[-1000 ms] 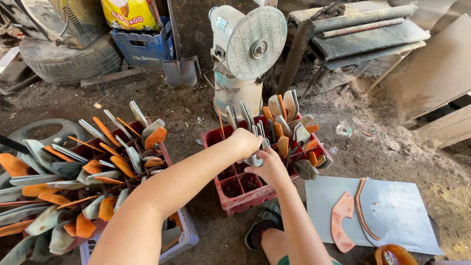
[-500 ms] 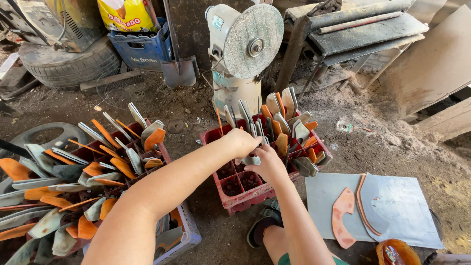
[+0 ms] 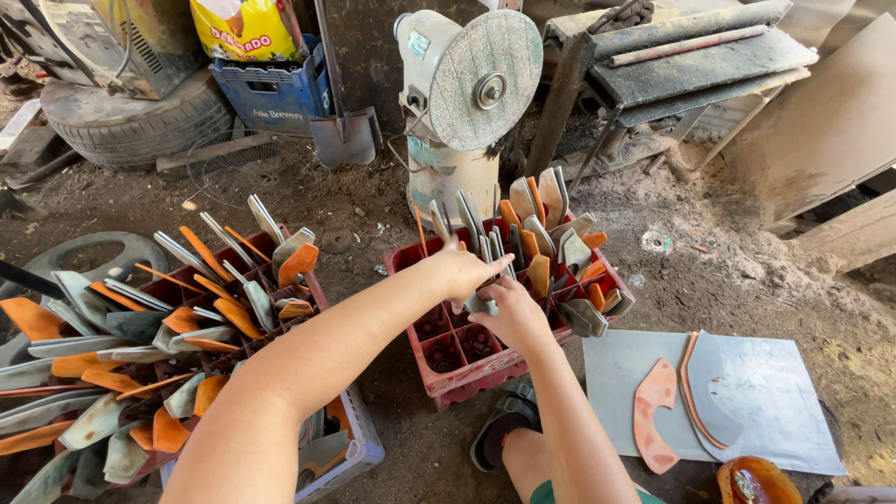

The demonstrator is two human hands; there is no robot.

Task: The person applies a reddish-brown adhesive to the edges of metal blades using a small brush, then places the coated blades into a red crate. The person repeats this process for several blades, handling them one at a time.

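**Both hands at the red crate of curved blades**

Both hands are seen over a red compartmented crate (image 3: 467, 373) that stands on the dirt floor (image 3: 392, 439). The left hand (image 3: 462, 271) is closed around the upper part of a grey curved metal blade (image 3: 481, 301) standing upright in the crate. The right hand (image 3: 511, 315) is curled just below it, touching the lower part of the same blade. More blades (image 3: 546, 229), grey and rust-orange, are stacked upright in the crate's far compartments, while the near compartments show bare. A second crate (image 3: 140, 355), crammed with similar blades, is placed to the left. A bench grinder (image 3: 476, 79) stands behind the red crate. A metal sheet (image 3: 765, 392) with cut-out blade shapes lies to the right.
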